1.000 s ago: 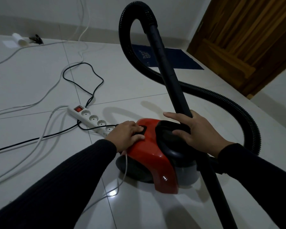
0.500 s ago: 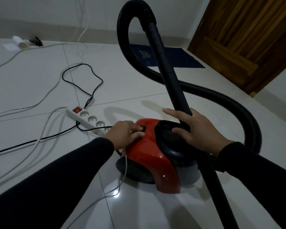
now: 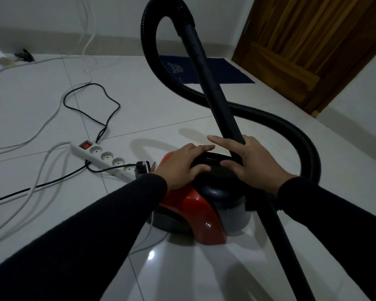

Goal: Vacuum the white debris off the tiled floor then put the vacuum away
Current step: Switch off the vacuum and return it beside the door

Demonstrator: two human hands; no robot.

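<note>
The red and black canister vacuum [image 3: 195,216] stands on the white tiled floor [image 3: 172,109] right in front of me. My left hand [image 3: 180,168] grips its black carry handle [image 3: 213,164], fingers over the top and thumb underneath. My right hand [image 3: 256,161] lies on the handle's right side over the black wand [image 3: 206,74]. The wand runs between its straight index finger and the other fingers, and the thumb presses the handle. The ribbed black hose [image 3: 276,122] arches from the wand's top and loops round the right side. No white debris shows on the tiles near me.
A white power strip [image 3: 104,158] with a lit red switch lies left of the vacuum, a black plug [image 3: 142,168] in its near socket. Black and white cables [image 3: 89,98] trail across the left floor. A blue mat [image 3: 206,69] and wooden door [image 3: 308,44] lie beyond.
My left hand has left the button on the red rear of the vacuum and moved right onto the black handle. The right hand has stayed at the wand and handle.
</note>
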